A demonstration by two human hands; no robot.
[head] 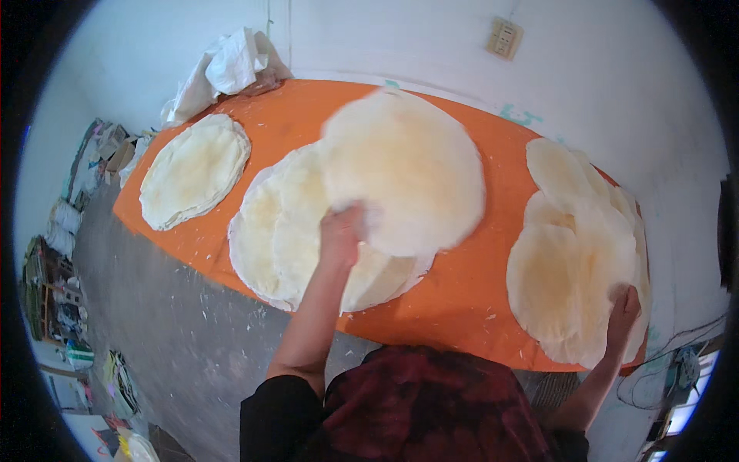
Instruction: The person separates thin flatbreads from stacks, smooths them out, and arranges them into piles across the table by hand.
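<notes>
Large thin, round, pale flatbread-like sheets lie on an orange table. My left hand is closed at the lower left edge of one blurred sheet, which lies over or hovers above a spread pile of sheets at the middle; whether it touches the pile is unclear. At the right, my right hand is at a second pile of overlapping sheets, fingers curled; its fingertips are blurred, and whether they grip a sheet cannot be told. A neat stack of round sheets sits at the left end.
White plastic sacks lean at the table's back left corner, against the wall. A socket plate is on the wall. Assorted bags and boxes line the wall at far left. Cables hang at the lower right.
</notes>
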